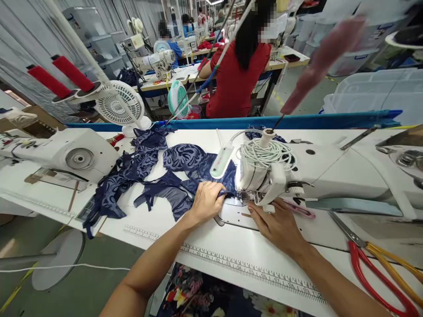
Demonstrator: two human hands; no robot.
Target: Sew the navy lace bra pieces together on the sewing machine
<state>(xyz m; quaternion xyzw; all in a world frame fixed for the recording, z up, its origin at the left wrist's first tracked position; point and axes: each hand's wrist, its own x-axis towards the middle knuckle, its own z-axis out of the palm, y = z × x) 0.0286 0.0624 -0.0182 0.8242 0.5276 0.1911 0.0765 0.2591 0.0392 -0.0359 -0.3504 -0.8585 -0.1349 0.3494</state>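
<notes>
My left hand [207,200] is closed on the edge of a navy lace bra [185,157], just left of the sewing machine's needle area. The bra's patterned cup and sheer panels spread over the white table behind that hand. My right hand [279,222] lies right of the presser foot, fingers stretched along the machine bed; the machine head hides some fingertips. The white sewing machine [317,169] carries a coil of pale cord [267,153] on its head. A small pale-green lamp [222,162] on a flexible neck hangs over the fabric.
More navy lace pieces [124,176] trail off the table's left side. Scissors with red and orange handles [358,244] lie at right, near my forearm. A second sewing machine [72,154], a white fan [120,103] and red thread cones [72,72] stand left. A person in red [231,79] sits ahead.
</notes>
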